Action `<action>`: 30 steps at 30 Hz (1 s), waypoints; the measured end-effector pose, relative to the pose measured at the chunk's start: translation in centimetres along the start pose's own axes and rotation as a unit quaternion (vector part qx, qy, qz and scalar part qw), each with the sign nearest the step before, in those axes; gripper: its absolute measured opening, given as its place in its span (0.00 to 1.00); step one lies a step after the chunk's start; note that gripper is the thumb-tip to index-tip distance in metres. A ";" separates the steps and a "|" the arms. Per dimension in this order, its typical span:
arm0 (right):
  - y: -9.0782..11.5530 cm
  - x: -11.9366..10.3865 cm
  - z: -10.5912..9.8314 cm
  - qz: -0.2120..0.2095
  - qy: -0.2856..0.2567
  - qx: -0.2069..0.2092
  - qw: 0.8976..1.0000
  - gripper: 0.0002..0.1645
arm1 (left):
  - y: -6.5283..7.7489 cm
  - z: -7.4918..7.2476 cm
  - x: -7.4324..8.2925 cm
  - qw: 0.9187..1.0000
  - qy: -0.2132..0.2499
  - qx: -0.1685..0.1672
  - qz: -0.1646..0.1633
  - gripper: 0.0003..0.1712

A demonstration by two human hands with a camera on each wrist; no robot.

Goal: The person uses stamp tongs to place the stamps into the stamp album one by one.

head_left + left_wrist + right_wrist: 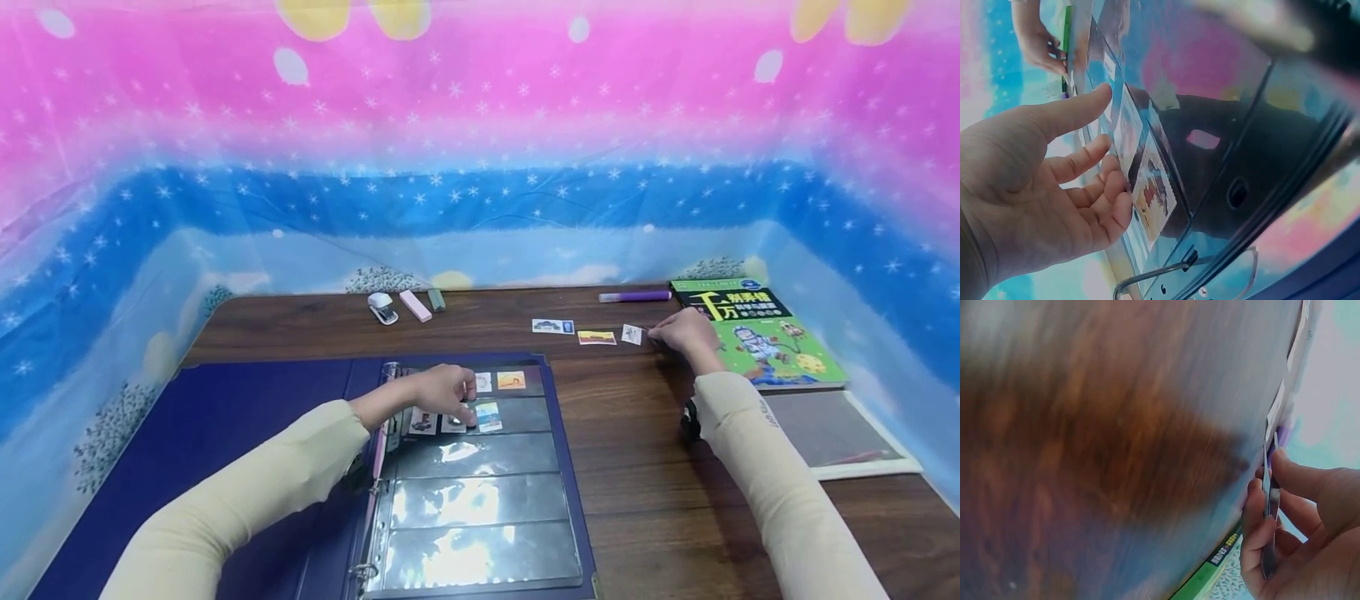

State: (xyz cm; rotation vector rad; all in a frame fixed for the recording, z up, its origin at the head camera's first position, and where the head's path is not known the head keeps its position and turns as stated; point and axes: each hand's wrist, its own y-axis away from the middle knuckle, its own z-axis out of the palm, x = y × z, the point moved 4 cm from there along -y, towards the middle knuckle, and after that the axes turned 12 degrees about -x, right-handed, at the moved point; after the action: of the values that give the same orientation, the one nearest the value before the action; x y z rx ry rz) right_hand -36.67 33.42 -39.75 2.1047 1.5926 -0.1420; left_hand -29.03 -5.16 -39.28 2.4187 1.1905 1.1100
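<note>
Nearest the camera, a cream fabric sleeve [247, 479] crosses an open navy-blue ring binder [247, 392]. Past its top edge: small white-and-black stapler [382, 307], pink oblong block [416, 306], shorter green block [436, 300]. Left hand [442, 390] over the binder's black page with clear pockets [480, 454], thumb apart from loosely bent fingers, gripping nothing; whether it touches, cannot tell. Small printed paper stamps [489, 417] sit in the top two rows. Right of the binder, on the brown wood-grain table [630, 433], a loose line: blue-and-grey stamp [552, 326], yellow-and-red stamp [597, 337], whitish stamp [632, 334]; purple marker [637, 297] behind. Right hand [686, 333] pinches slim silver metal tweezers [1274, 499], tips narrowly apart, just beside the whitish stamp; contact unclear. Farther right: green-and-black paperback book [780, 350], then white-edged grey pouch [832, 429].
</note>
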 end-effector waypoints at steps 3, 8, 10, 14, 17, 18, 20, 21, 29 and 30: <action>0.1 0.1 0.1 0.020 -0.007 0.004 1.000 0.23 | 0.0 0.2 -0.1 1.000 0.007 0.001 0.005 0.17; 0.5 0.1 0.2 0.027 -0.005 0.005 1.000 0.26 | 0.2 0.3 -0.2 1.000 0.004 0.011 0.006 0.17; 0.5 -0.2 0.4 0.020 -0.006 0.005 1.000 0.25 | 0.2 0.3 -0.3 1.000 0.002 0.017 0.005 0.17; 0.4 -0.5 0.9 0.009 -0.017 0.011 1.000 0.23 | 0.3 0.3 -0.4 1.000 0.004 0.027 0.013 0.17; 0.4 -0.7 1.2 0.005 -0.028 0.010 1.000 0.21 | 0.2 0.4 -0.4 0.999 0.005 0.031 0.022 0.17; 0.4 -0.7 1.2 0.005 -0.031 0.009 0.999 0.20 | 0.2 0.4 -0.4 0.999 0.004 0.032 0.024 0.17; 0.4 -0.7 1.3 0.008 -0.036 0.006 0.999 0.19 | 0.2 0.5 -0.4 0.999 0.002 0.033 0.024 0.17; 0.4 -0.7 1.4 0.010 -0.036 0.006 0.999 0.19 | 0.1 0.5 -0.4 0.999 0.000 0.034 0.022 0.17; 0.4 -0.6 1.1 0.028 -0.042 0.022 0.998 0.17 | 0.0 0.6 -0.3 0.999 0.002 0.040 0.016 0.17; 0.4 -0.5 1.1 0.032 -0.047 0.026 0.998 0.16 | 0.0 0.6 -0.3 0.999 0.003 0.041 0.017 0.17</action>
State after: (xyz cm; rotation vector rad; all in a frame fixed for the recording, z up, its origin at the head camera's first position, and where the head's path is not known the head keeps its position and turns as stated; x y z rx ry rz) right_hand -36.23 32.39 -40.40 2.1533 1.4809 -0.2598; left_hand -28.70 -5.36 -39.88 2.5072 1.2241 1.0997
